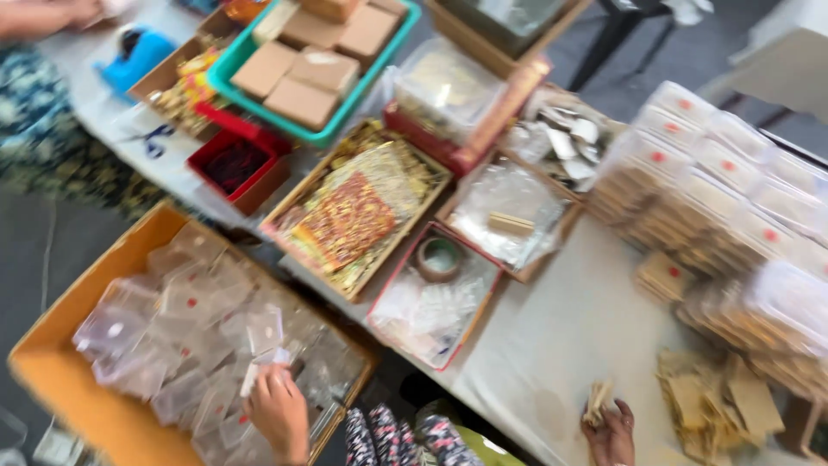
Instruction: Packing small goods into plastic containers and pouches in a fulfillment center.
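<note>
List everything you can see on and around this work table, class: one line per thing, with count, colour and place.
Cardboard box: one, orange-brown, lower left, full of clear packets.
Clear packets: many, with red dots, in that box.
Green tray: one, top centre, holding brown cartons.
Red box: one, left of centre.
Tape roll: one, centre tray.
Stacked packs: many, clear and tan, right.
Brown card pieces: a pile, lower right.
Table: one, white cover.
Another person: patterned clothing, upper left.
Left hand: on a packet in the box.
Right hand: fingers around small tan pieces.
</note>
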